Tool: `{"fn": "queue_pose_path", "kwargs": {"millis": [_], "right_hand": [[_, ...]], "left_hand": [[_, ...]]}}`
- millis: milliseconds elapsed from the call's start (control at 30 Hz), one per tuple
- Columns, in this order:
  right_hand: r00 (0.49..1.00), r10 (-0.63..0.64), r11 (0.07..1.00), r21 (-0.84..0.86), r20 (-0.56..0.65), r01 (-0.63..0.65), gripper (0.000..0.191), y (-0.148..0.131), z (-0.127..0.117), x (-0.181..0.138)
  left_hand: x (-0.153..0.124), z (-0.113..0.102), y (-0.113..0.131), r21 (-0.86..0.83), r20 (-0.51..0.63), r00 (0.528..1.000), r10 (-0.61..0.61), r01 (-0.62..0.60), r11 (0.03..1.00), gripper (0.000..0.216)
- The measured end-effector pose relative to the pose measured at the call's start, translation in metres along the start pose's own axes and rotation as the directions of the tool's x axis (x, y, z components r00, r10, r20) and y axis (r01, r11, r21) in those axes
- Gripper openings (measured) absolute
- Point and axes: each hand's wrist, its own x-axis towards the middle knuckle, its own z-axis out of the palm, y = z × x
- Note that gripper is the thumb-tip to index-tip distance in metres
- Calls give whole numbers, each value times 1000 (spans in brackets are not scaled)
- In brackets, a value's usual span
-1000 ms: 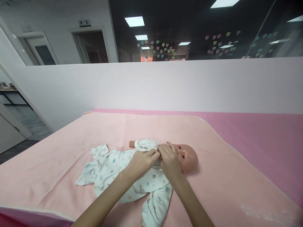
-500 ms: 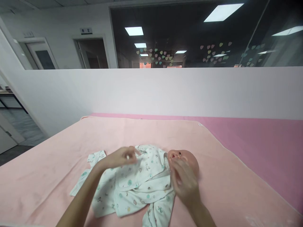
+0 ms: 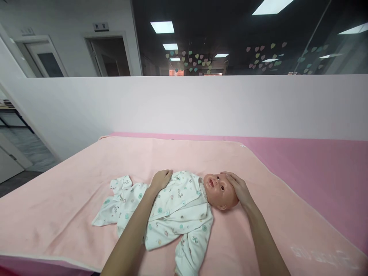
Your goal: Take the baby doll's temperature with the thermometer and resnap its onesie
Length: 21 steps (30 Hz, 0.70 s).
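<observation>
A baby doll lies face up across the bed, its head to the right. It wears a white top and white trousers, both printed with small green and brown figures. My left hand rests on the far side of the doll's waist, fingers together and laid over the cloth. Across the doll's forehead and crown lies my right hand, its fingers stretched out. The near sleeve of the top points toward me; the doll's far arm is hidden.
Under the doll a pale pink blanket covers most of a darker pink surface. Behind it stands a low white wall with a dark window above. A grey floor shows at the left.
Both hands were raised and blurred above the doll; they have come down onto its waist and head. The doll's head has turned, so its face points more upward and toward me.
</observation>
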Motion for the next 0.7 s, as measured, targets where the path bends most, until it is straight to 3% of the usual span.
{"fn": "queue_pose_path", "kwargs": {"millis": [233,433,700], "right_hand": [[996,85,969,234,-12,-80,49,15,0,-6],[993,96,973,216,-61,-81,47,12,1,-11],[995,69,974,221,-76,-51,44,12,2,-11]], "left_hand": [[-5,0,-1,27,-21,999,-47,47,999,49],[-8,-2,-3,59,34,989,-145,142,988,60],[-5,-1,-5,62,102,981,-166,161,985,65]]}}
